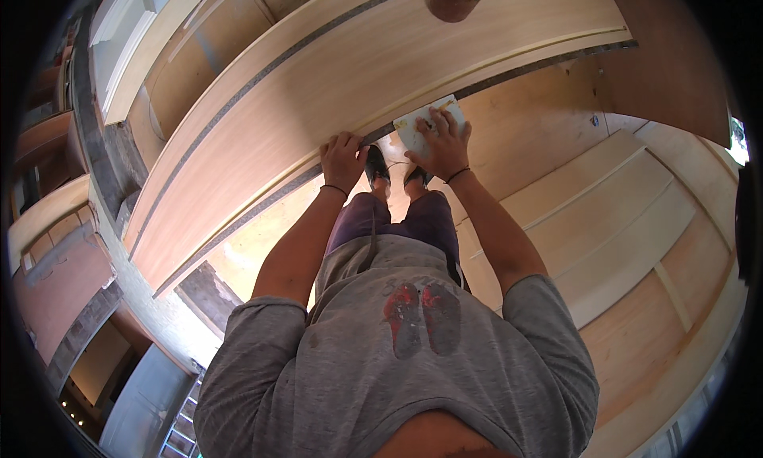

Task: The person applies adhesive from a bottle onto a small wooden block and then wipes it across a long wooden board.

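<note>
In front of me stretches a long light-wood panel (pixel 294 108) with dark strips along its edges. My left hand (pixel 343 164) is at its near edge, fingers bent over the rim. To the right of it, my right hand (pixel 443 146) is closed on a flat white rectangular piece (pixel 409 132) with yellowish marks. That piece lies against the panel's near edge, and my fingers cover part of it. Its exact kind is unclear. My shoes show below, between my two hands.
A reddish-brown container (pixel 451 3) with whitish material at its top stands on the panel's far part. A brown upright board (pixel 675 52) rises at the right. Pale boards (pixel 596 196) lie lower right. Wooden cabinet pieces (pixel 67 275) and a ladder (pixel 184 418) are at the left.
</note>
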`<state>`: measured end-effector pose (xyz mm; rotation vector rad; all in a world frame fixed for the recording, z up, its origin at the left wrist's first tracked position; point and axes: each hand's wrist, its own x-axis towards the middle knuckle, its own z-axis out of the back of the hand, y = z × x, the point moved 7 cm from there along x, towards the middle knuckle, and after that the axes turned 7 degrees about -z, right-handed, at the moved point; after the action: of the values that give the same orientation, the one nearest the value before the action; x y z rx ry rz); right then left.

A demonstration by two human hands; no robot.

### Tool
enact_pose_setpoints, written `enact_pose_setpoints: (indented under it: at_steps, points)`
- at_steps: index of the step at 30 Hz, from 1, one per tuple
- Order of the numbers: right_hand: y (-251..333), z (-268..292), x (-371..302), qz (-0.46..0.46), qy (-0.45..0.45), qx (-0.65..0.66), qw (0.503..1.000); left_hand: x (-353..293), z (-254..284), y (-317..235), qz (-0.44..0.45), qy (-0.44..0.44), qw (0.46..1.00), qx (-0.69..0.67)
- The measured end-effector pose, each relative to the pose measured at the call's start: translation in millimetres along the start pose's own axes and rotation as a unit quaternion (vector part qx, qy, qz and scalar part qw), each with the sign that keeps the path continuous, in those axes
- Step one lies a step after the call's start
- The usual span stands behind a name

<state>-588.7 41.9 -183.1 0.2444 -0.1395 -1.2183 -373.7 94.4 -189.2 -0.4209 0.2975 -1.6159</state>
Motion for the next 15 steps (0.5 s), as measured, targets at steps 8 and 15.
enact_pose_setpoints:
  at_steps: [8,15]
  points:
    - [10,32,3,-0.020,0.075,-0.010,0.997,4,-4,3,-0.006,0.023,1.000,0.002]
    - [10,26,15,-0.043,0.124,-0.068,0.989,6,-2,-1,-0.018,-0.014,0.999,0.025]
